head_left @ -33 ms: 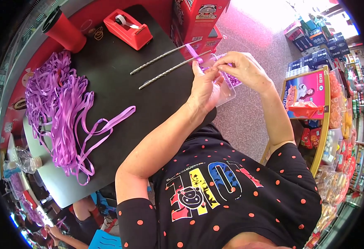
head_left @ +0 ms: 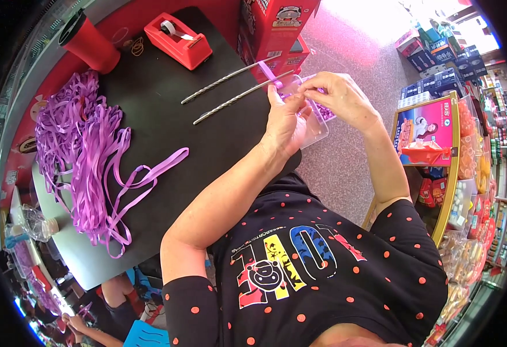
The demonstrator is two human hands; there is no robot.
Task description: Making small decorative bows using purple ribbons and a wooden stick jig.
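My left hand (head_left: pixel 288 120) is at the table's right edge, its thumb raised beside a purple ribbon band (head_left: pixel 266 72). That band spans two long, spirally grooved metal rods (head_left: pixel 224 108), which look like drill bits and stick out over the table. From the right comes my right hand (head_left: pixel 341 99), its thumb and finger pinched together against the left fingertips. Whatever is between the fingers is too small to make out. Below my hands is a clear plastic box (head_left: pixel 316 137), with small purple pieces (head_left: pixel 325 112) showing in it.
A heap of purple ribbon (head_left: pixel 83 156) covers the left of the dark table (head_left: pixel 166 214). Behind it are a red tape dispenser (head_left: pixel 179 46), a red cup (head_left: pixel 91 43) and rubber bands (head_left: pixel 137 46). Red cartons (head_left: pixel 276 34) stand beyond; a stocked shelf (head_left: pixel 438 191) is at right.
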